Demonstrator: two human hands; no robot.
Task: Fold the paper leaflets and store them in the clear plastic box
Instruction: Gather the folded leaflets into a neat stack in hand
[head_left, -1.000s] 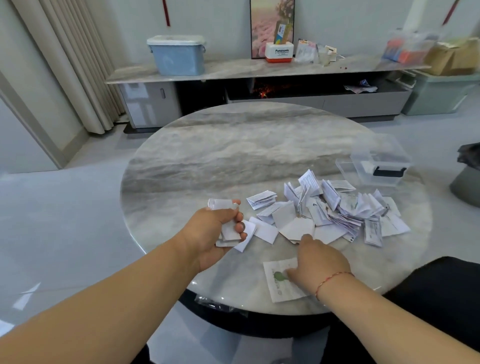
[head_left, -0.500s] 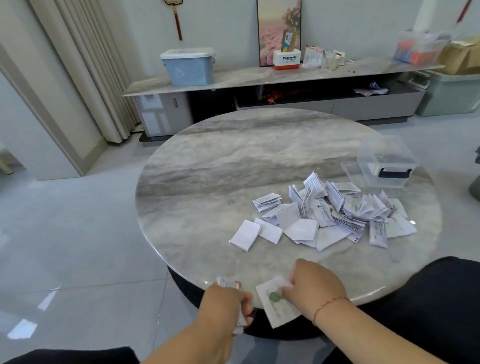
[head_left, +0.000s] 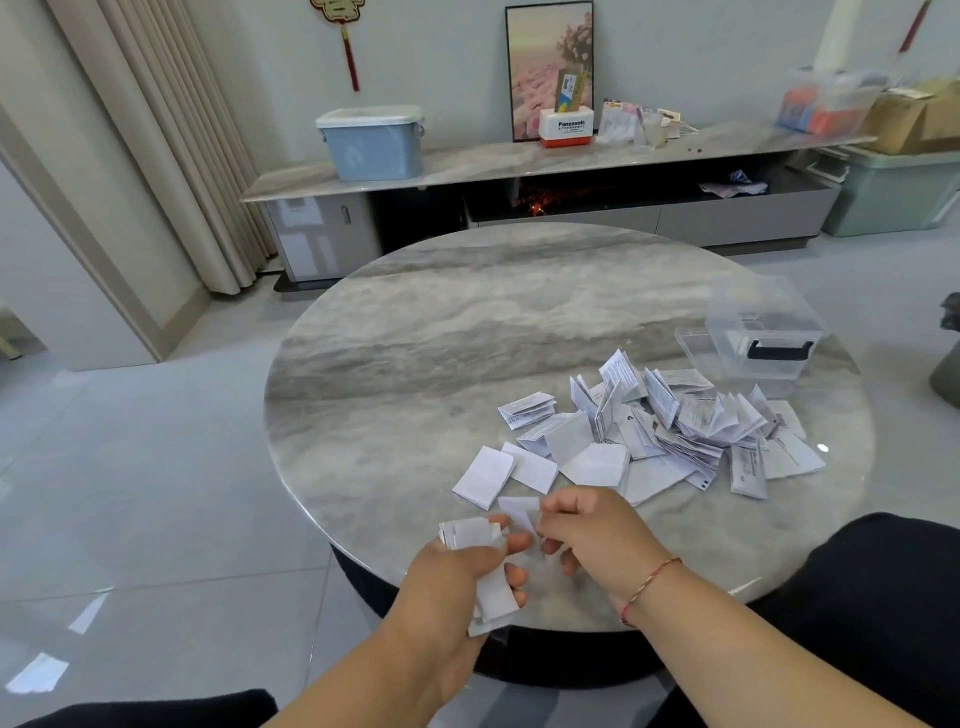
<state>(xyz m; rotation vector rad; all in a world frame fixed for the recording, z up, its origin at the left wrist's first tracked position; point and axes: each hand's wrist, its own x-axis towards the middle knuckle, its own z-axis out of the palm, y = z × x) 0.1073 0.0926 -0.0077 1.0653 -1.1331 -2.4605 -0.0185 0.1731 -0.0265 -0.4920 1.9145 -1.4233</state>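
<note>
A heap of folded white paper leaflets (head_left: 670, 426) lies on the right half of the round marble table (head_left: 467, 322). The clear plastic box (head_left: 761, 332) with a black handle stands beyond the heap, at the table's right edge. My left hand (head_left: 457, 577) grips a small stack of folded leaflets (head_left: 475, 532) over the table's near edge. My right hand (head_left: 592, 530) pinches one leaflet (head_left: 519, 512) right beside the left hand's fingers; most of that sheet is hidden by the two hands.
A long low cabinet (head_left: 545, 161) runs behind the table with a blue lidded tub (head_left: 371, 143), a framed picture and small boxes on it. A green bin (head_left: 898, 192) stands at the far right, curtains hang at the left, grey tile floor lies around.
My right hand has lifted the flat leaflet from the table's near edge up to the left hand. My left hand came back over the edge with its stack. The camera tilted up.
</note>
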